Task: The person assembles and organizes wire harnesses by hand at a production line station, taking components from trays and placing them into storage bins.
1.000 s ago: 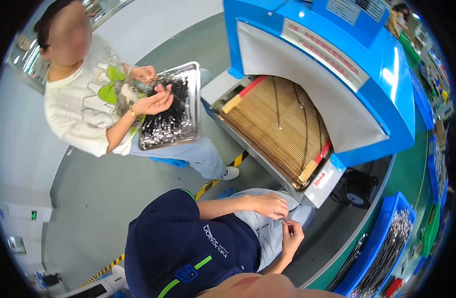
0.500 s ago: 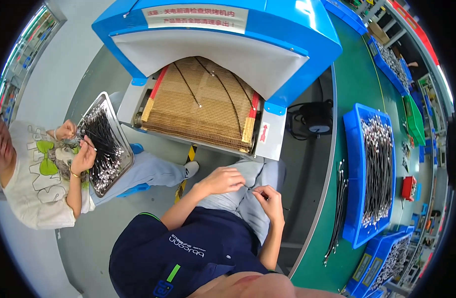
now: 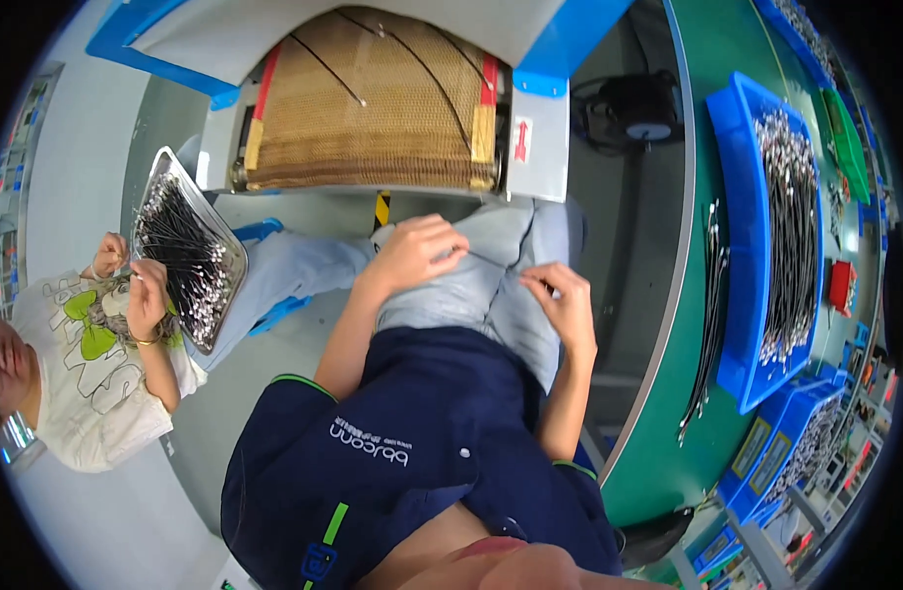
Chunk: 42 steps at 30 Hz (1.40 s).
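Shirt lettering point(image 3: 371, 442); red arrow point(image 3: 521, 141) on machine point(image 3: 373, 138)

- Your left forearm point(image 3: 348, 339) slants from the near left toward the far side and the right; it is bare below a short sleeve;
- your left hand point(image 3: 419, 253) is over your thighs point(image 3: 442, 303), back upward, fingers side by side and bent, pointing right, tips drawn together in a pinch;
- your right forearm point(image 3: 570, 383) rises steeply from the near right toward the far side; its wrist turns the hand leftward;
- your right hand point(image 3: 560, 297) has its index finger and thumb brought together, pointing left, the other fingers curled;
- your two hands face each other, apart, the left slightly farther off.
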Available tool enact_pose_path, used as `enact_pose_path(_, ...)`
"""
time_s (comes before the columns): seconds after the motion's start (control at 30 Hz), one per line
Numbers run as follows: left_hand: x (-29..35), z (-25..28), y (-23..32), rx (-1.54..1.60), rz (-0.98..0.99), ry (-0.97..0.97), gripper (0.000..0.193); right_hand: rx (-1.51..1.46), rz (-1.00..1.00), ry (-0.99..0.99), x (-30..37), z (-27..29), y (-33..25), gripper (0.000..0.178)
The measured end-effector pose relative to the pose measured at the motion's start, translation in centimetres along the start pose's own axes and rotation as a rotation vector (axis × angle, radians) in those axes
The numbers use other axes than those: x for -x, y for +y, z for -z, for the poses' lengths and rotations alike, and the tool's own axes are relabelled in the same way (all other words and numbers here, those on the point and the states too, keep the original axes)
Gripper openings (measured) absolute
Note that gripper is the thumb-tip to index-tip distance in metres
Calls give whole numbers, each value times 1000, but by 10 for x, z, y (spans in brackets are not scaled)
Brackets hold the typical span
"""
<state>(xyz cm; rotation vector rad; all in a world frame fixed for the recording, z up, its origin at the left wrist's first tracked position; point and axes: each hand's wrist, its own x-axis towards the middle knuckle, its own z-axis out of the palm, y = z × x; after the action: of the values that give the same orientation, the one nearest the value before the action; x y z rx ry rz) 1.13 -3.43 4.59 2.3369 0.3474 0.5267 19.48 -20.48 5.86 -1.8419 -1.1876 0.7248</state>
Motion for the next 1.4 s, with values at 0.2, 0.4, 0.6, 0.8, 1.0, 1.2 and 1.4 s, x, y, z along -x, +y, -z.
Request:
enact_pose_path(0.2, -2, 8, -7, -9, 51, 21, 8, 2, -13, 44, -2, 9, 4, 11)
enact_pose_path(0.4, 1, 10, -7, -16, 88, 33, 7, -2, 13, 60, -2, 5, 6, 9)
enact_pose_path(0.6, 8, 16, -15, -25, 95, 44, 6, 134, 84, 66, -2, 7, 14, 10)
enact_pose_path(0.8, 32, 43, -35, -133, 229, 139, 6, 349, 47, 62, 1, 37, 23, 8)
enact_pose_path(1.0, 37, 53, -41, -108, 279, 156, 8, 159, -13, 111, -1, 32, 14, 8)
enact_pose_path(1.2, 39, 58, -41, -70, 352, 150, 9, 96, 79, 199, 1, 29, 14, 9)
enact_pose_path(1.4, 41, 58, -39, -64, 359, 179, 9, 59, 20, 152, 6, 30, 14, 8)
